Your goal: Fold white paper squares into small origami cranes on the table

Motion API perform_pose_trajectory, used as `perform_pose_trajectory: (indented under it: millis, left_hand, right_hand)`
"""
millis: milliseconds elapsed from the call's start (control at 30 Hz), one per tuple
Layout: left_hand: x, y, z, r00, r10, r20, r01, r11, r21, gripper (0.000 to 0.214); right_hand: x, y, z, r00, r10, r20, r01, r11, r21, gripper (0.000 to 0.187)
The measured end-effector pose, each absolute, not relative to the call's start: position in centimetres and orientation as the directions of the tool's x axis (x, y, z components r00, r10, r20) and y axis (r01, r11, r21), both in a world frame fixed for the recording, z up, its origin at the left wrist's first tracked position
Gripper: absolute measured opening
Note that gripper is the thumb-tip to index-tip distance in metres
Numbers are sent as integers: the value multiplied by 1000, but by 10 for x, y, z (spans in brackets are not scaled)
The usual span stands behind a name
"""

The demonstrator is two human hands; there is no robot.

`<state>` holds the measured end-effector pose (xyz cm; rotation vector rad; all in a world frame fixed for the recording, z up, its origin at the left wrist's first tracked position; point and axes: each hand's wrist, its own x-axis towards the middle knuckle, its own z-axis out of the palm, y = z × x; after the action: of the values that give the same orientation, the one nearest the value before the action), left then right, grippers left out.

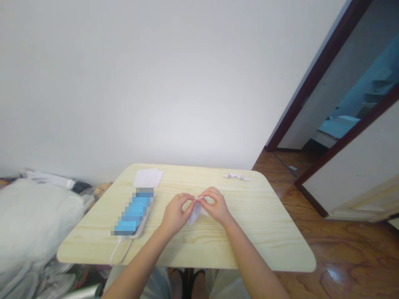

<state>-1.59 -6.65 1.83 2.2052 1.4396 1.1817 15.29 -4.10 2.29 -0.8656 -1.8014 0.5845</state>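
My left hand (pixel 176 214) and my right hand (pixel 216 205) meet above the middle of the pale wooden table (pixel 218 245). Both pinch a folded piece of white paper (pixel 195 214) from either side, and its lower part hangs below my fingers. To the left of my left hand lies a blue object (pixel 134 211), pixelated and impossible to identify, on a white backing with a white cord (pixel 120 251). A flat sheet of white paper (pixel 148 177) lies at the far edge, and a small folded paper piece (pixel 235 177) lies far right of my hands.
A white wall (pixel 140 91) rises behind the table. A heap of white cloth (pixel 34 220) and assorted items sit to the left. To the right, a polished wooden floor (pixel 339 257) runs past a dark-framed doorway (pixel 318 83) and an open door (pixel 352 170).
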Motion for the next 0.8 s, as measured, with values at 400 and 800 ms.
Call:
perform_pose_trajectory:
  millis: [400,800]
  left_hand:
    - [-14,-67,21,197,866,460,631,-471,617,17]
    - [-25,-74,21,505,733,457,447,-674,588,26]
  right_hand:
    - [154,-41,21,-159,857,490,130,510,-850,15]
    - [154,-34,12,-251,931,264,122,301,-946,21]
